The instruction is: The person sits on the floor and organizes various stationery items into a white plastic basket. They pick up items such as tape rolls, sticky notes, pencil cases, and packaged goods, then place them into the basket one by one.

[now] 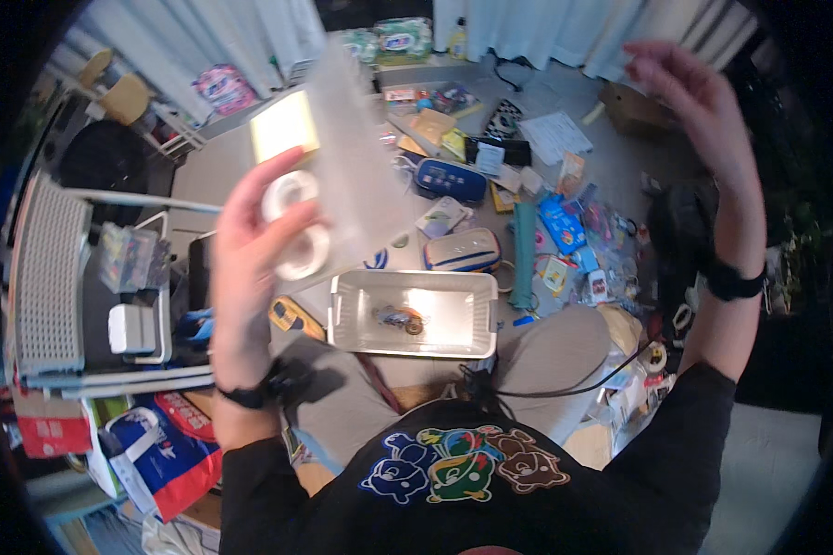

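My left hand (257, 222) grips a clear plastic box (298, 260) at the left; its translucent lid (354, 152) stands raised and blurred. Inside the box show a pale yellow note pad (284, 125) and white ring-shaped rolls (302, 253), perhaps tape. My right hand (680, 90) is lifted at the upper right, away from the box, fingers parted and holding nothing visible. Between my legs stands a white plastic basket (413, 352) with a few small items (402, 319) on its bottom. A yellow-and-black device (295, 317) lies left of the basket.
Beyond the basket lie a beige pencil case (463, 251), a blue case (451, 180), a teal roll-shaped item (523, 257), a blue packet (562, 223) and papers (555, 137). A white cart (48, 277) stands left, a cardboard box (632, 111) upper right. A black cable (562, 394) crosses my right leg.
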A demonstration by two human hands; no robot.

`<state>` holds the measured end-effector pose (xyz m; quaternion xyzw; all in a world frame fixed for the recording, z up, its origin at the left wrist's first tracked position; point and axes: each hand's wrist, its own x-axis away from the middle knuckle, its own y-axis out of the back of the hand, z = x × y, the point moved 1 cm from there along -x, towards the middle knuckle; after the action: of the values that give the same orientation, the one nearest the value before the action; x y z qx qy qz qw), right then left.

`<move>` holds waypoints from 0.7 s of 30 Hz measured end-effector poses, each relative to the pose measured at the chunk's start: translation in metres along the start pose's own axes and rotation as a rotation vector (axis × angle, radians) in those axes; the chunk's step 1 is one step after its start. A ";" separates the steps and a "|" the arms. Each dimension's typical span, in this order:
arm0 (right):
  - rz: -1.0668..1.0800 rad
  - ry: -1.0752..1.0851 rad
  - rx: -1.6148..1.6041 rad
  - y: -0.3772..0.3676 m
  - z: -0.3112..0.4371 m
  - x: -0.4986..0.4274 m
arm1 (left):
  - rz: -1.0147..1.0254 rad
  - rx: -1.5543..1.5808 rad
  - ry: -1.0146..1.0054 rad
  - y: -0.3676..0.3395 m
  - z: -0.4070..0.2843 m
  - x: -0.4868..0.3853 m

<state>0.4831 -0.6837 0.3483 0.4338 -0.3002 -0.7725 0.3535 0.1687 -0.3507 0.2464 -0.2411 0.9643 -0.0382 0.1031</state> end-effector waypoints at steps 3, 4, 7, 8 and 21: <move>-0.012 -0.020 0.236 -0.013 0.046 -0.069 | 0.168 0.107 0.034 -0.023 0.036 -0.013; -0.053 0.094 0.252 -0.032 0.060 -0.071 | 0.206 0.091 0.043 -0.034 0.053 -0.013; -0.064 -0.135 0.137 -0.086 0.077 -0.046 | 0.171 -0.109 -0.048 -0.069 0.105 -0.003; -0.118 -0.177 0.024 -0.112 0.069 -0.037 | 0.155 -0.278 -0.067 -0.074 0.120 0.002; 0.000 -0.833 -0.658 -0.295 -0.064 0.106 | 0.133 -0.229 0.253 -0.095 0.216 0.033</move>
<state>0.4158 -0.6115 0.0441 -0.0435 -0.1571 -0.9327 0.3217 0.2307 -0.4554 0.0416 -0.1800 0.9814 0.0488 -0.0449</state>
